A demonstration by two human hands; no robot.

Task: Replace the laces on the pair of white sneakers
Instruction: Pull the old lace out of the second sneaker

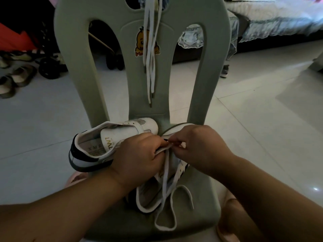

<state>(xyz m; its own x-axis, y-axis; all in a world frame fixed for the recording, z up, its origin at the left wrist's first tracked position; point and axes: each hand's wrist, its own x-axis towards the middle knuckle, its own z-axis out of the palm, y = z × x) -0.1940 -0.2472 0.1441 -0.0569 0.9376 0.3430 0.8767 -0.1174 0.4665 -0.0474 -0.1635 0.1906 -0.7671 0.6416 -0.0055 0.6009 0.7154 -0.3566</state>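
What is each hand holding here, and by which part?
The left hand grips the near sneaker at its eyelet edge; the right hand pinches the white lace near its tip.

spare sneaker (pixel 111 144) blocking left, chair back (pixel 73 67) behind, seat front (pixel 122 220) open

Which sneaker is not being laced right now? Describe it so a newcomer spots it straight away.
Start at the grey-green plastic chair filling the middle. On the seat's left edge, behind the left hand, lies a white sneaker, heel pointing left. Unlike the other sneaker beneath the right hand, with its trailing lace, it shows gold lettering on its tongue.
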